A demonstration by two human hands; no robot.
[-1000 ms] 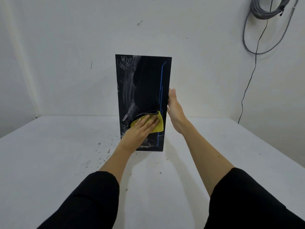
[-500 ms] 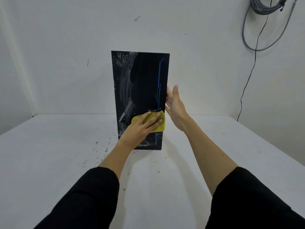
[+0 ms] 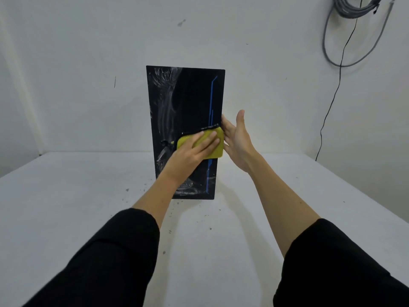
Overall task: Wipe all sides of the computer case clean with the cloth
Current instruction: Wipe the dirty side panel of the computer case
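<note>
Black and glossy, a computer case (image 3: 190,103) stands upright on a white table (image 3: 66,207), close to a white wall. Its front panel faces the viewer, with a thin blue line running down its right side and whitish smears over its left side and lower part.

A person's left hand (image 3: 192,155) presses a yellow cloth (image 3: 212,144) flat against the panel, a little below the middle and near the right edge. The fingers lie straight across the cloth, not curled round it. A dark edge of the cloth shows along its top.

The right hand (image 3: 238,138) is released, fingers extended upward and palm turned toward the case's right side. Its fingers sit right at the case's right edge, just beside the cloth; whether they touch the case cannot be told.

Both forearms are bare below black sleeves (image 3: 332,262). Dark specks dot the table in front of the case. Grey cables (image 3: 354,7) hang coiled on the wall at upper right.
</note>
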